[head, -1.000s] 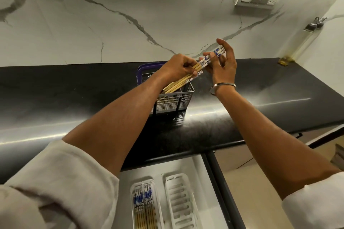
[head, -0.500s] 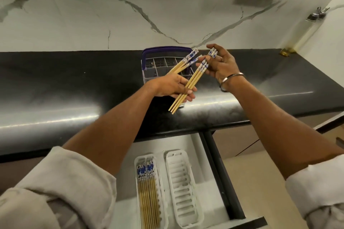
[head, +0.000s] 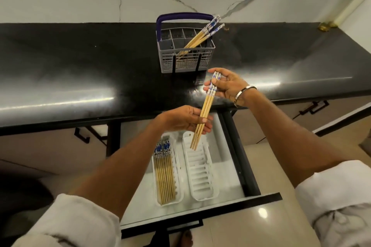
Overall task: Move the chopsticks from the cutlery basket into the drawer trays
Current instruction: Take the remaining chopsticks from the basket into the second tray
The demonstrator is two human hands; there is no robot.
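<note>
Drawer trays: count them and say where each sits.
2. The left tray holds a row of chopsticks; the right tray lies beside it, empty, under the bundle held by both hands. More may be hidden under the arms.

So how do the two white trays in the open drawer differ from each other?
The left tray holds a row of chopsticks lying lengthwise, blue-patterned ends toward the counter; the right tray holds none, so its ribbed floor shows. The held chopsticks, gripped by both the left hand and the right hand, hang over the right tray's far end, not the left tray. Both trays are white, long, and lie side by side.
</note>
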